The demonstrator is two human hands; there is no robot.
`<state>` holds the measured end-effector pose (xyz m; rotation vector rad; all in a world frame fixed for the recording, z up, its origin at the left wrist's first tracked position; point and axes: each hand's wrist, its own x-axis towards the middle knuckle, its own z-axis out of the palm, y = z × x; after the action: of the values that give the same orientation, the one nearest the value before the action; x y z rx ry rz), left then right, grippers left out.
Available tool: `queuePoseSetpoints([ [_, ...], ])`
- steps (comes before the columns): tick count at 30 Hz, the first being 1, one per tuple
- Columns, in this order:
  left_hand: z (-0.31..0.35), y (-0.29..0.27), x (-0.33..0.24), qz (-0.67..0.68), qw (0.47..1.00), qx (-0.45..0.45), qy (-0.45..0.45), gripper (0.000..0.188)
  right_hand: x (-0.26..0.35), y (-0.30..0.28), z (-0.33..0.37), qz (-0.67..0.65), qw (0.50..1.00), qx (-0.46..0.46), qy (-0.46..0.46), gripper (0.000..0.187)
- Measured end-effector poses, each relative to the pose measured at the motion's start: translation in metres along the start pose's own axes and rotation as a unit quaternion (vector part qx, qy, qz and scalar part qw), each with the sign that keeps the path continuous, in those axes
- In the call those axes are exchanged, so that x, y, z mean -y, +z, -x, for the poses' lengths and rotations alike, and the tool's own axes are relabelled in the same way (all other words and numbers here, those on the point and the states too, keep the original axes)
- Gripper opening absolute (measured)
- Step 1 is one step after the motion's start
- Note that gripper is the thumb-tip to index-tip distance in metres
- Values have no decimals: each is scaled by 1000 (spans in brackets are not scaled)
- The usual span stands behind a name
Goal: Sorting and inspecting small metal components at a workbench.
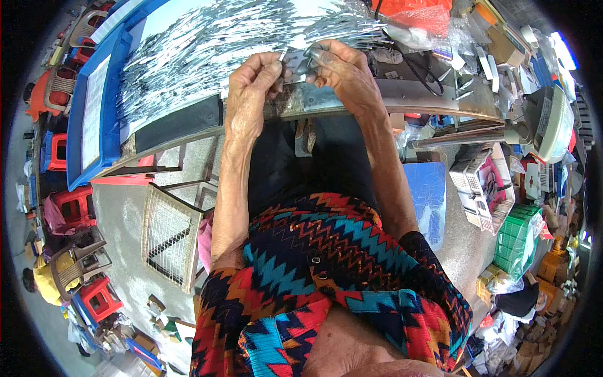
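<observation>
A wide heap of thin, shiny metal strips (207, 56) covers the worktable in front of me. My left hand (251, 88) is at the table's near edge, fingers pinched, with the bright end of a thin metal strip (282, 56) showing at the fingertips. Close beside it on the right, my right hand (345, 72) is also closed in a pinch; its thumb and fingertips look dark grey. What it holds is too small to make out. Both hands are just above the near edge of the heap, their fingertips a short gap apart.
A blue tray (112, 119) stands along the table's left end. A dark pad (179, 125) lies at the front edge. Red plastic and clear bags (418, 16) crowd the back right. A white basket (471, 195), a green crate (515, 242) and a blue stool (424, 201) are to my right.
</observation>
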<state>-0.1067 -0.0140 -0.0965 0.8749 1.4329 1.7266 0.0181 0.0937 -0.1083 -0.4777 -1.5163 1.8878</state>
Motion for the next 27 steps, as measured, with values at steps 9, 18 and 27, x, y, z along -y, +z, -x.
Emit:
queuePoseSetpoints([
  [9, -1, 1, 3, 158, 986, 61, -7, 10, 2, -4, 8, 31, 998, -31, -37, 26],
  [18, 2, 1, 3, 224, 972, 70, -25, 11, 4, 4, 6, 49, 998, -12, -45, 19],
  [27, 4, 2, 7, 203, 975, 82, -37, 15, -5, 7, -2, 16, 993, -21, -117, 15],
])
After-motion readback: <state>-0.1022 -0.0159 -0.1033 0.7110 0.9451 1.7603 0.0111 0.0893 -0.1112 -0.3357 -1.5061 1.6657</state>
